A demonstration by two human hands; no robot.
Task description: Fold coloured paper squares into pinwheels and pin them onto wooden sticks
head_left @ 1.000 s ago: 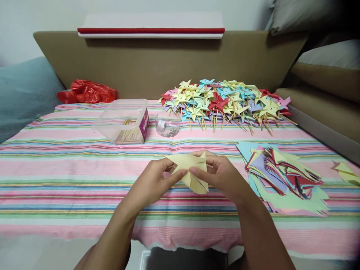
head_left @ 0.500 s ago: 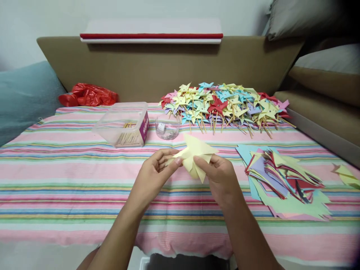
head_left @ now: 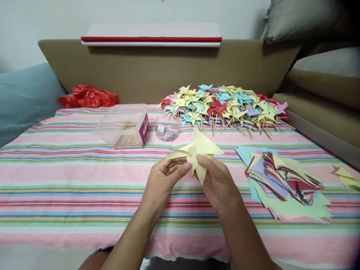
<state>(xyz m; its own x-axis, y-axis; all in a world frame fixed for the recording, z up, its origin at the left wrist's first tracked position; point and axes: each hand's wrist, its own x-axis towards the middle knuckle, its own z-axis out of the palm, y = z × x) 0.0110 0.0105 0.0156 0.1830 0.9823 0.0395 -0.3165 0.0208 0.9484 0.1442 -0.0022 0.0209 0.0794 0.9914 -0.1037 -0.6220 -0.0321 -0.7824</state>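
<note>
A pale yellow paper pinwheel (head_left: 204, 144) is held up between both hands, with its points folded toward the centre. My left hand (head_left: 170, 174) grips it from the left, thumb near the middle and the other fingers curled behind. On the other side my right hand (head_left: 218, 178) presses its thumb near the centre, and its fingers are partly hidden behind the paper. No stick shows on this pinwheel. Just beyond the hands stands a clear round dish (head_left: 167, 131) with small metal-looking pieces in it.
A clear plastic box (head_left: 109, 125) with thin wooden sticks sits at left. Finished pinwheels on sticks (head_left: 222, 105) are heaped at the back. Cut coloured papers (head_left: 284, 180) lie at right, near a yellow folded piece (head_left: 347, 176). A red plastic bag (head_left: 90, 96) rests at back left.
Both hands have shifted slightly right. The yellow pinwheel's top point now stands higher, its left blade has opened into a curve, and my left thumb is nearer the centre.
</note>
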